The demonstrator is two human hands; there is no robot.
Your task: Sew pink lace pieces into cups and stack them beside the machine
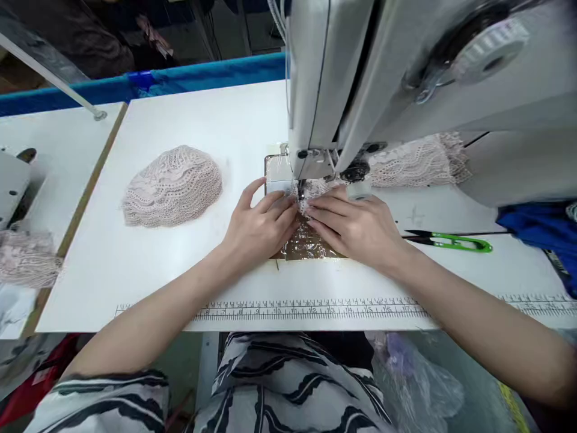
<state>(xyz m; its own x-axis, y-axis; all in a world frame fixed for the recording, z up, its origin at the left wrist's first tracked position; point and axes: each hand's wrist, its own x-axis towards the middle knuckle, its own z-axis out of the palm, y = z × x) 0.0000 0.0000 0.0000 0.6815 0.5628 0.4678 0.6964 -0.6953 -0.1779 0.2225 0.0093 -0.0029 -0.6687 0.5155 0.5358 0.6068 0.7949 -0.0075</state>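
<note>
A small piece of pale pink lace (pixel 315 187) lies under the presser foot (pixel 302 189) of a sewing machine (pixel 315 78). Close to the foot on its left side, my left hand (pixel 261 224) presses bunched, curled fingertips onto the lace edge, its thumb pointing away. From the right, my right hand (pixel 360 225) holds the same lace down with its fingers close together. Brown, shiny tape (pixel 311 242) covers the machine bed under my hands. The fingers hide part of the lace. Behind the machine head, more lace (pixel 419 161) trails to the right.
A heap of lace pieces (pixel 174 187) rests on the white table (pixel 243 126) at left. Green-handled thread snips (pixel 455 242) and dark blue cloth (pixel 536 231) lie at right. A printed ruler (pixel 311 310) runs along the front edge. A neighbouring table (pixel 54 150) holds more lace.
</note>
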